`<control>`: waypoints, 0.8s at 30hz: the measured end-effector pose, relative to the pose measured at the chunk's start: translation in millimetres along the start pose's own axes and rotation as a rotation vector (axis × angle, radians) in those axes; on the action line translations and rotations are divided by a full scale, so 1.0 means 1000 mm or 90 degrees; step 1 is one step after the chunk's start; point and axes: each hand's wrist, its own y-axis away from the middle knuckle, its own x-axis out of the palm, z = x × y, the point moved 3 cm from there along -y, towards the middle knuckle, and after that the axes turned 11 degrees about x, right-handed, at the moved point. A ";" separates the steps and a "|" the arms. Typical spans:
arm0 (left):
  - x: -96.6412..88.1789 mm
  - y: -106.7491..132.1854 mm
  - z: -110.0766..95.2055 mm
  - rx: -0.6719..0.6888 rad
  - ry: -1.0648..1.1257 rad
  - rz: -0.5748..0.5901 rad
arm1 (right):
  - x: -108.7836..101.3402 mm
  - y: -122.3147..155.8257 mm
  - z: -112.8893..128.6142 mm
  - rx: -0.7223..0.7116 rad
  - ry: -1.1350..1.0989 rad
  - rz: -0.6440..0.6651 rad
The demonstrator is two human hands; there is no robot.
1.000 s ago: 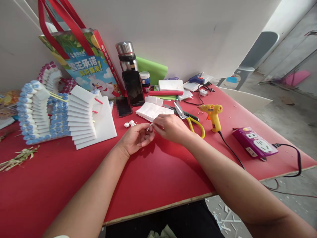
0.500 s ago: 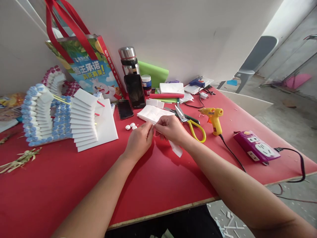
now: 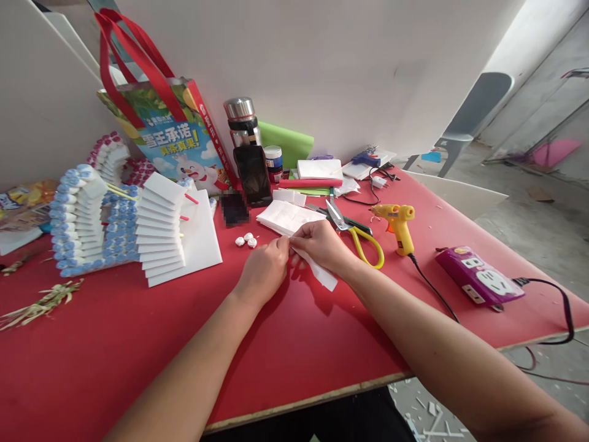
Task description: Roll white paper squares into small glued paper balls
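Observation:
My left hand point(image 3: 264, 268) and my right hand point(image 3: 318, 247) meet fingertip to fingertip above the red table. Both pinch one end of a white paper strip point(image 3: 324, 277), whose loose end hangs below my right hand. The pinched end itself is hidden by the fingers. Just beyond the hands lies a stack of folded white paper point(image 3: 286, 216). Left of it sit three small white rolled paper balls point(image 3: 246, 240). Scissors point(image 3: 367, 247) with yellow handles lie to the right of my right hand, blades partly apart.
A yellow glue gun point(image 3: 401, 228) and a purple power strip point(image 3: 478, 276) stand right. At left are a fanned white board piece point(image 3: 161, 233) and a blue-and-white paper construction point(image 3: 76, 221). Behind are a printed bag point(image 3: 170, 141), a thermos point(image 3: 242, 123) and a phone point(image 3: 253, 175).
The view has shifted slightly. My fingers have turned a little at the strip's end, and more of the strip shows beneath my right hand.

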 end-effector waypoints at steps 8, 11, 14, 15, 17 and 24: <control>-0.006 0.000 0.002 0.018 0.104 -0.122 | 0.001 -0.006 -0.008 -0.054 -0.010 -0.043; -0.011 0.000 0.001 -0.029 0.256 -0.182 | -0.001 -0.007 -0.008 -0.099 -0.014 -0.053; -0.012 -0.001 0.001 -0.113 0.472 -0.185 | -0.002 -0.009 -0.007 -0.134 -0.005 -0.050; -0.012 -0.001 0.001 -0.134 0.519 -0.180 | -0.002 -0.009 -0.007 -0.143 0.001 -0.045; -0.013 -0.002 0.002 -0.151 0.554 -0.176 | -0.002 -0.010 -0.007 -0.150 0.007 -0.032; -0.015 -0.001 0.006 -0.008 0.222 -0.225 | -0.001 -0.006 -0.005 -0.157 0.064 -0.057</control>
